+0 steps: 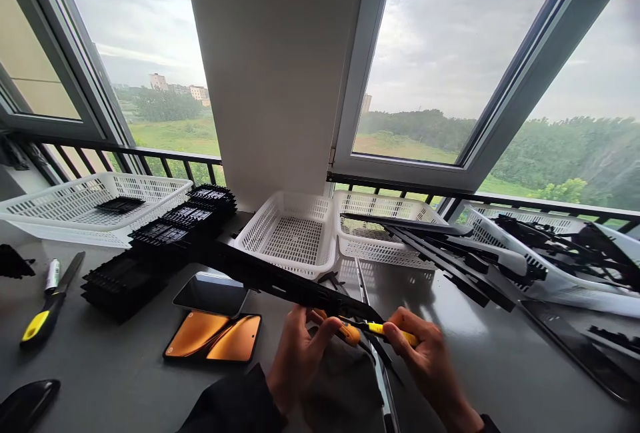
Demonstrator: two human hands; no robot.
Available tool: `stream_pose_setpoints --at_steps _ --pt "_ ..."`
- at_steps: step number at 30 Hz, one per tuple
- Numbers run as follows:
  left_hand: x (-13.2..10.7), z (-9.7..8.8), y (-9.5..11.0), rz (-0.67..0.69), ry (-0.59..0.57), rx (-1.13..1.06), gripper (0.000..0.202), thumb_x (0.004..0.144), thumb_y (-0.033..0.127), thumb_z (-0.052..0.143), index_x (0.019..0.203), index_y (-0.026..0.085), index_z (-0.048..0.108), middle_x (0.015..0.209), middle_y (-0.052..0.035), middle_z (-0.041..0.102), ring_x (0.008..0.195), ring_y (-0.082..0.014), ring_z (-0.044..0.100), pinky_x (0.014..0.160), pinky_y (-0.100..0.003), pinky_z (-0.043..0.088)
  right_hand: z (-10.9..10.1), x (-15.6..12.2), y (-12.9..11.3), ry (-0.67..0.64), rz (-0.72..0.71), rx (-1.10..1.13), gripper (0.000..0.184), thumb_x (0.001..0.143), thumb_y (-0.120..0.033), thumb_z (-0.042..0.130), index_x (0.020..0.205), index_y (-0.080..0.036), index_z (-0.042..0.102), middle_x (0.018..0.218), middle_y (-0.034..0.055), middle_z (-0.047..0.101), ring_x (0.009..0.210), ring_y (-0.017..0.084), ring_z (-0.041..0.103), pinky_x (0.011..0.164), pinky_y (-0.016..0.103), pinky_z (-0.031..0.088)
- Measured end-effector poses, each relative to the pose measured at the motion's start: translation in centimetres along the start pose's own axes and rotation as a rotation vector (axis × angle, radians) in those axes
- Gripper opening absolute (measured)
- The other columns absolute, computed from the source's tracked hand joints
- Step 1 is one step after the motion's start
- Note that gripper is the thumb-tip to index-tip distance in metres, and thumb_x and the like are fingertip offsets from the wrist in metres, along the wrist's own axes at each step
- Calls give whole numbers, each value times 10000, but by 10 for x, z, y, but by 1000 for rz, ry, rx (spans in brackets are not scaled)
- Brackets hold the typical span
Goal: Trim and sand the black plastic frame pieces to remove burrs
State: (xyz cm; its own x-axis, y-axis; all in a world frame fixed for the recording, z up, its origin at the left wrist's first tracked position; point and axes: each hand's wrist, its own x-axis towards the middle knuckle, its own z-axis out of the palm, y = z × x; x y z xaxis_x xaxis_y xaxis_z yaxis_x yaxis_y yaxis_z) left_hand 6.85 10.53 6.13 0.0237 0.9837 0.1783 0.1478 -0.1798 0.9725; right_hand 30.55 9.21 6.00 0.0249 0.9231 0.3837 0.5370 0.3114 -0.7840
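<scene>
My left hand (300, 346) is closed around the near end of a long black plastic strip (265, 273), which slants up and away to the left. By the left thumb shows an orange handle (349, 333); whether that hand grips it too, I cannot tell. My right hand (425, 353) is wrapped around a yellow-handled tool (409, 338), its dark front part at the strip's near end. The tool's exact kind is hidden by fingers. Below the hands, a narrow shiny metal strip (384, 386) runs across the grey table (480, 380).
Two phones (213, 293) and stacked black plastic grids (125, 286) lie left. Further left are a yellow-black knife (53, 303) and a marker (53, 275). White baskets (245, 236) line the window side. Long black parts (450, 253) lie across the baskets at right.
</scene>
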Motion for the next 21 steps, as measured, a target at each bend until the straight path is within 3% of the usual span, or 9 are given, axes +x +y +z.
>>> stream_pose_setpoints --at_steps 7,13,21 --pt "-2 0 4 5 -30 16 536 897 699 660 1035 183 709 935 -81 757 828 -246 688 809 -380 555 -2 2 -6 43 6 59 541 971 -626 599 625 -211 572 576 -28 487 517 133 447 499 259 343" --pt "-5 1 4 13 -25 69 514 865 705 689 957 201 726 855 -85 760 818 -272 701 820 -403 561 2 1 -6 46 30 74 535 966 -639 611 647 -209 605 582 -20 529 521 142 480 501 259 368" --pt "-2 0 1 16 22 90 570 845 762 662 905 199 728 802 -82 748 756 -263 679 774 -400 562 4 0 -2 1 20 53 556 966 -651 594 629 -209 583 566 -21 518 512 136 459 496 260 338"
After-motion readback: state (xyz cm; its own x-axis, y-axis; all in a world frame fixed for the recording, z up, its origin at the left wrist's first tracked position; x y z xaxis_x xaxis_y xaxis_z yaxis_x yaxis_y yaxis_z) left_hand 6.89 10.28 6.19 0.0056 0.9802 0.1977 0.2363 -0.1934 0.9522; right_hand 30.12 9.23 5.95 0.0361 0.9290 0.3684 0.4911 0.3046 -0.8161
